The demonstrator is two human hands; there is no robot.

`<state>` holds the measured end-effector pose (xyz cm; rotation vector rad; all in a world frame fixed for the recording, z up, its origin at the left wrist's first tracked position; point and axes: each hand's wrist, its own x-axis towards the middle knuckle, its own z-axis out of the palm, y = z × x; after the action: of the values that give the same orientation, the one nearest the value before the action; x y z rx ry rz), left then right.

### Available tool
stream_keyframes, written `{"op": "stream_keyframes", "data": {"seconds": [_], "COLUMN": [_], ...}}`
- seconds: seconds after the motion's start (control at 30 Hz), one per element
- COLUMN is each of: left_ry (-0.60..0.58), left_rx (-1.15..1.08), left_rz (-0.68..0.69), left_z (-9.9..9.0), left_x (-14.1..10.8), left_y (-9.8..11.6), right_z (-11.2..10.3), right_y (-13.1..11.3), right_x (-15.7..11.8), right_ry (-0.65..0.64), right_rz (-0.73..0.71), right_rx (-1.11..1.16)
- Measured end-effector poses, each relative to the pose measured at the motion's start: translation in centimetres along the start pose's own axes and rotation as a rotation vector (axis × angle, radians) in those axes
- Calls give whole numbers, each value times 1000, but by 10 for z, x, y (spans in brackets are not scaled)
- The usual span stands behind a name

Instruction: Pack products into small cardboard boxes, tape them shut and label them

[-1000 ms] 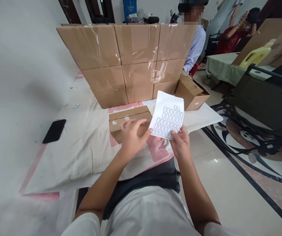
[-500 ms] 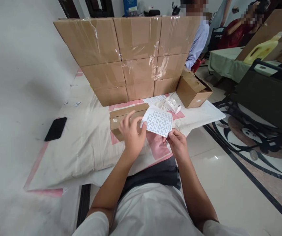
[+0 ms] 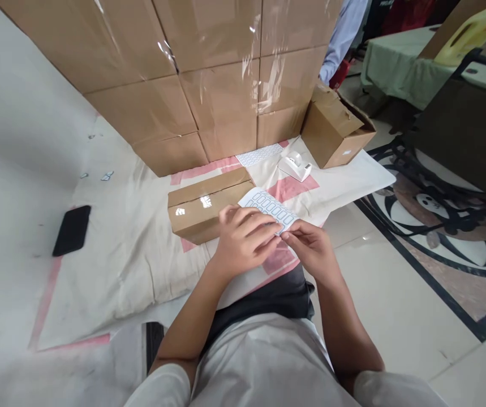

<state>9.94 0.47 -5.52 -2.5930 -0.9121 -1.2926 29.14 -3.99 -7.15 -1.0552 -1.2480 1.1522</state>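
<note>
A white sheet of blue-framed stickers [image 3: 263, 203] is tilted up in front of me. My right hand [image 3: 310, 246] pinches its lower right corner between thumb and fingers. My left hand [image 3: 246, 234] lies across the lower part of the sheet, fingers curled together and tips at that same corner; its thumb is hidden. Just behind my left hand a small closed cardboard box [image 3: 200, 206] rests on the cloth-covered table [image 3: 132, 249]. Shiny tape marks its front.
A stack of taped cartons [image 3: 221, 107] rises at the back. On the right are a white tape dispenser [image 3: 296, 165] and an open cardboard box [image 3: 331, 133]. Another sticker sheet [image 3: 259, 154] lies by the stack. A black phone [image 3: 72, 230] is at left. A person's sleeve [image 3: 344, 37] shows behind.
My left hand has moved right and down, from the sheet's left edge to its lower right corner, and its spread fingers have closed. The view has tipped downward.
</note>
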Motion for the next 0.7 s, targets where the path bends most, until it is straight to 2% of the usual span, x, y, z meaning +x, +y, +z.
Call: {"op": "stream_keyframes", "data": {"seconds": [0.13, 0.37, 0.47, 0.7], "left_ry": [-29, -5, 10, 24], "left_rx": [-61, -133, -169, -211], "left_rz": [-10, -89, -103, -115], "left_z": [6, 15, 16, 17], "left_x": [2, 6, 8, 7], "left_y": [-6, -4, -5, -7], "right_z": [-3, -1, -2, -4], "right_y": [0, -4, -7, -16], "right_x": [5, 8, 8, 10], "right_ry": [35, 87, 67, -2], "right_rz": [-32, -129, -179, -177], "right_rx": [-59, -187, -268, -333]}}
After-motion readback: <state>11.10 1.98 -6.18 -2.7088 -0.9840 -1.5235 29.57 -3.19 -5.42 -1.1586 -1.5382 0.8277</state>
